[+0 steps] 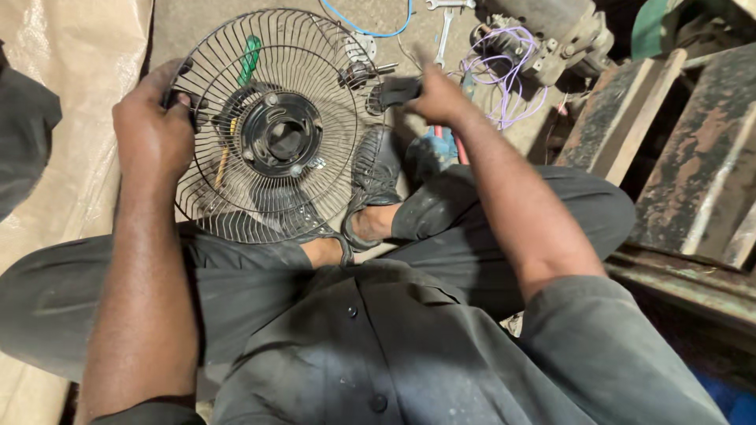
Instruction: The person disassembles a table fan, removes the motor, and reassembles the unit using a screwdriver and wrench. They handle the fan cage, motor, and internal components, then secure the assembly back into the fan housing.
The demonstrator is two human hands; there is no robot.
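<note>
Grey shirt (pixel 394 346) below, both hands (pixel 153 130) grip the fan guard (pixel 276 126).

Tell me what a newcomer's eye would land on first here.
The round wire fan guard at upper centre, gripped at its left rim by the left hand and at its right rim by the right hand. Next, the purple wire coil beside a motor at top right, and a spanner on the floor above the guard.
</note>
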